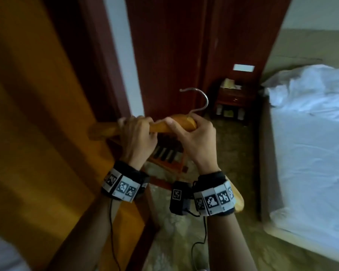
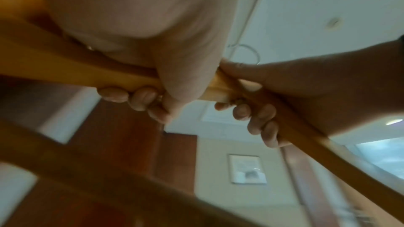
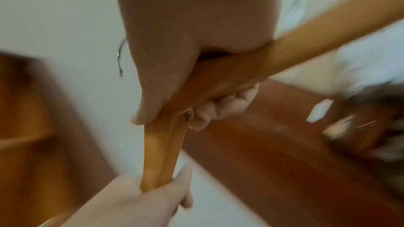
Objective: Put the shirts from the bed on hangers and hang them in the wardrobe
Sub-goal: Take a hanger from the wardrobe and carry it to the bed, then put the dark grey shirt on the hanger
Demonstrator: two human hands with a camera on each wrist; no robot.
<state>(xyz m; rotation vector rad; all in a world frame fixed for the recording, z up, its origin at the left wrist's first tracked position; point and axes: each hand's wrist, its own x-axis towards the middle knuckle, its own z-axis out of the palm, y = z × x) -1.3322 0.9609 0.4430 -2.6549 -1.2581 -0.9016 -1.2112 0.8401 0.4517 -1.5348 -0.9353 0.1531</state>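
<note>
Both hands gripped one wooden hanger (image 1: pixel 172 125) at chest height: left hand (image 1: pixel 138 136) curled round its left arm, right hand (image 1: pixel 194 138) wrapped round the centre below the metal hook (image 1: pixel 199 100). Bed (image 1: pixel 311 145) sat well apart, right.

A little dark wood nightstand (image 1: pixel 232 98) sat in the corner by a reddish door (image 1: pixel 164 55), with patterned carpet (image 1: pixel 233 145) and a white wall plate (image 1: pixel 243 67) above it.
</note>
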